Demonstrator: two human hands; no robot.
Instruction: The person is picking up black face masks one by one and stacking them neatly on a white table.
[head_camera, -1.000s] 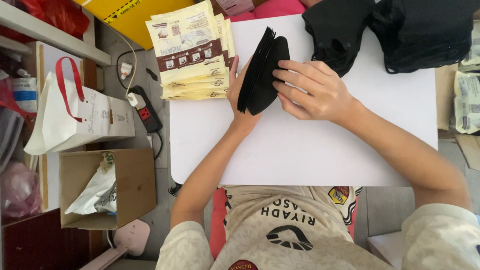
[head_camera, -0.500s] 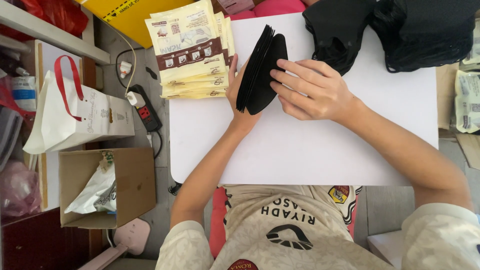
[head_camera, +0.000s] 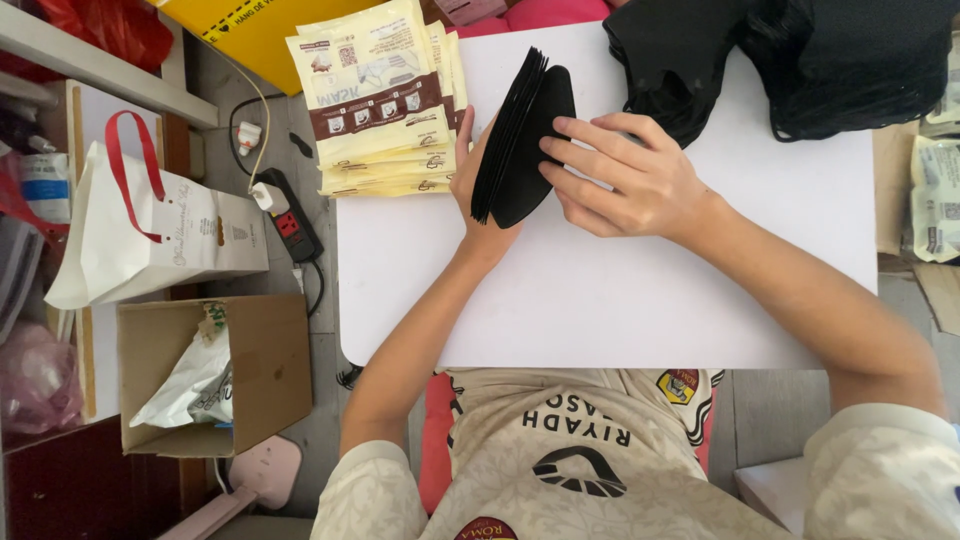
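The person holds a stack of thin black folded fabric masks (head_camera: 520, 140) stood on edge on the white rectangular tabletop (head_camera: 620, 300), toward its 11 o'clock corner. The left hand (head_camera: 478, 190) cups the stack from the 9 o'clock side, palm against the outer leaf and mostly hidden behind it; the right hand (head_camera: 625, 180) presses in from 3 o'clock with fingers spread flat across the curved face. Both hands are clamped against the stack, squeezing it between them rather than pinching one leaf

The masks look light, soft and limp, and the many loose leaves would likely slide or fan apart if the squeeze eased; the safest hold seems to be across the flat faces near the middle, with the lower edges resting on the table for alignment. Nothing here appears fragile

Just beside the stack at 9 o'clock lies a fanned pile of cream paper packets with brown bands (head_camera: 385, 100), overhanging the table's left edge. At 1 o'clock a loose heap of black masks (head_camera: 780, 60) covers the far right corner, close to the right hand's fingertips. The widest open room is the bare white surface from 4 to 7 o'clock, toward the person's body. Beyond the left edge, on the floor, sit a white paper bag with red handles (head_camera: 150, 240) and an open brown cardboard box (head_camera: 270, 370)
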